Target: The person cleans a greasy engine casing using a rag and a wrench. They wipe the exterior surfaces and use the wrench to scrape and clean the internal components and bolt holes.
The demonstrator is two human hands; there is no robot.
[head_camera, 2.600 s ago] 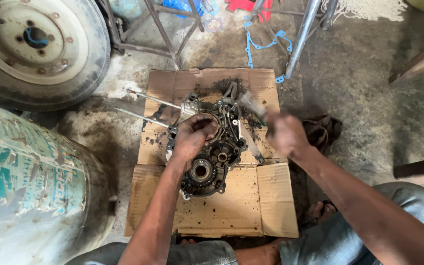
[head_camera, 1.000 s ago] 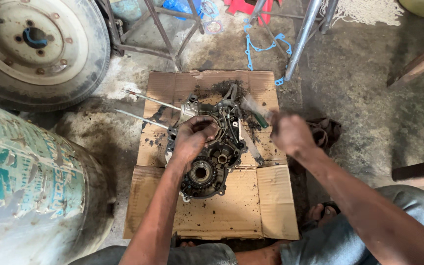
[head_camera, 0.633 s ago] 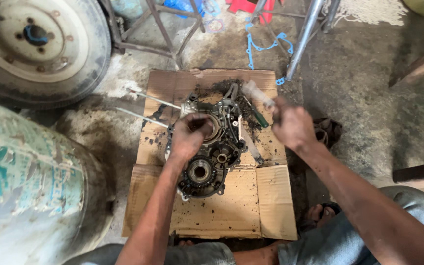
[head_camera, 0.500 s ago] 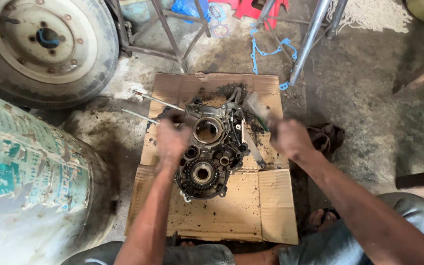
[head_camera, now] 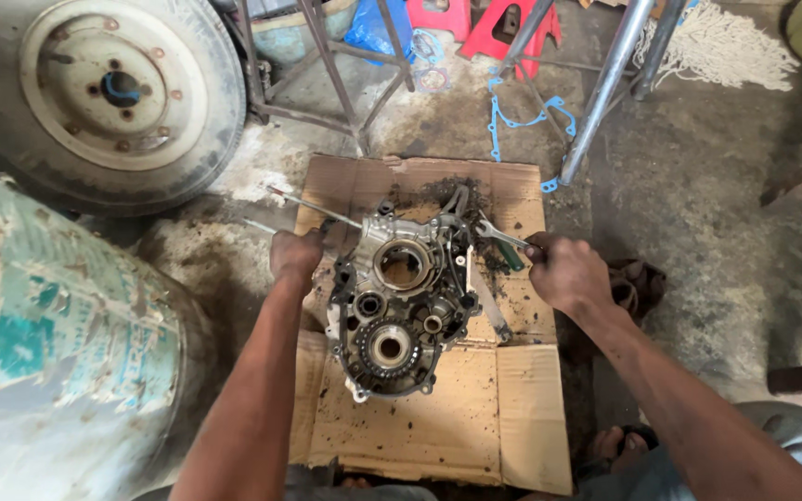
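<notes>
Kneeling over cardboard, engine case lies flat at centre. Left hand closed on case's left edge, steadying. Right hand fisted around green-handled tool beside case's right edge. Cleaning or prying step judged underway; case must be kept braced.

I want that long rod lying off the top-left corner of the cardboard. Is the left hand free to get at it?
Probably yes. The left hand sits at the engine case's left edge, right beside the rod, with only bare cardboard between them. Whether it already grips something I cannot tell.
</notes>
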